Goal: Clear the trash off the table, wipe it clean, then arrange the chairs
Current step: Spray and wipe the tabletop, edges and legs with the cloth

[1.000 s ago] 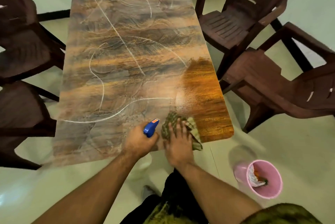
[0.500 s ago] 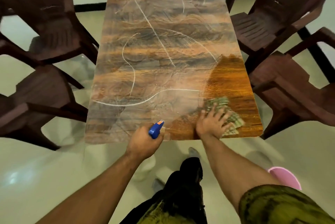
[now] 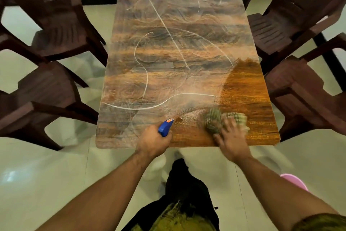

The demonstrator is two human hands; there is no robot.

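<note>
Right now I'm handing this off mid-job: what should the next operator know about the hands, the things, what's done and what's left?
Left hand grips the blue spray bottle over the table near its front edge.
Right hand presses the checked cloth flat near the table's near right corner; it is blurred.
Done: no trash shows on the table; the near right patch looks wiped.
Left: the rest carries a pale film with white streaks; four chairs, two per side, stand angled. Pink bin on the floor, right, partly visible.
</note>
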